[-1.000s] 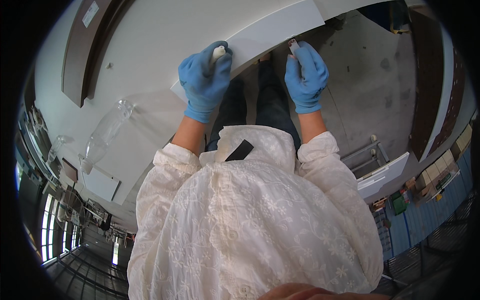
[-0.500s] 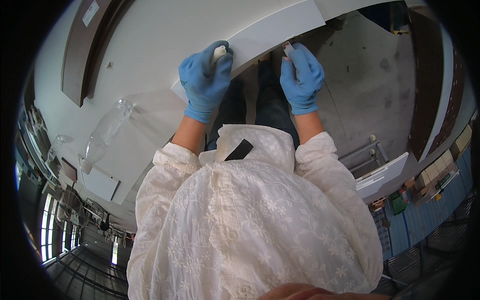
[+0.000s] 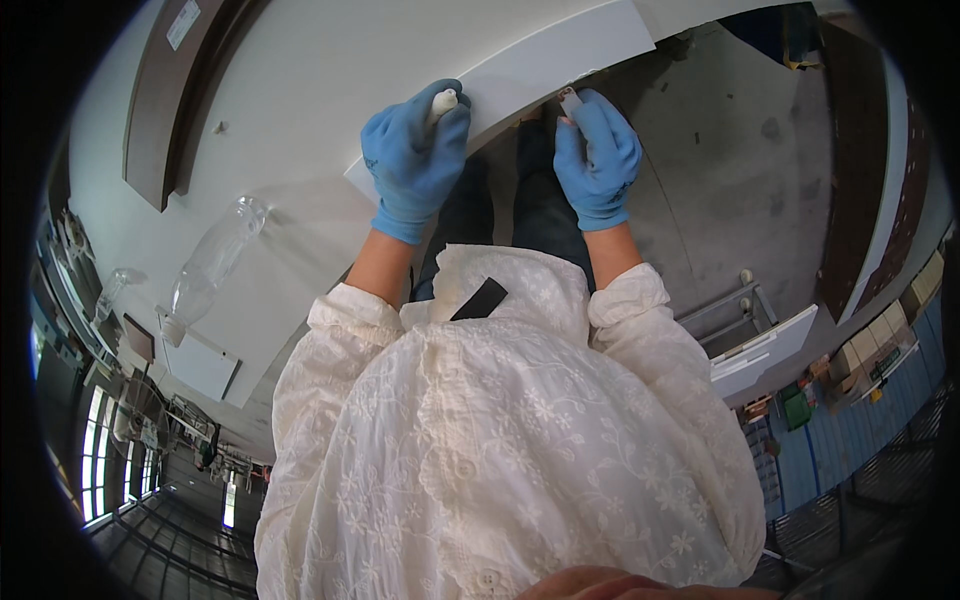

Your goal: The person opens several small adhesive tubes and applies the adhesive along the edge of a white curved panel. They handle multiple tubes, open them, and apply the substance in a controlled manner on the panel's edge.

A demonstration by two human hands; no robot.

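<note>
My left hand point(image 3: 415, 160), in a blue glove, is closed around a small white tube point(image 3: 441, 101) whose rounded tip sticks out above the fingers. It rests against the near edge of a flat white board point(image 3: 560, 50) on the white table point(image 3: 300, 80). My right hand point(image 3: 597, 160), also gloved in blue, pinches a small pale piece point(image 3: 570, 101) between thumb and fingers, just off the board's edge and over the grey floor. The two hands are a short gap apart. I cannot tell what the small piece is.
A clear plastic bottle point(image 3: 210, 265) lies on its side on the table to my left, with another clear container point(image 3: 110, 290) farther left. A dark brown strip point(image 3: 160, 110) runs along the table's far side. A white unit with a metal frame point(image 3: 760, 340) stands on the floor at right.
My right hand with the small piece has shifted slightly left, toward my left hand. The left hand has stayed at the board's edge.
</note>
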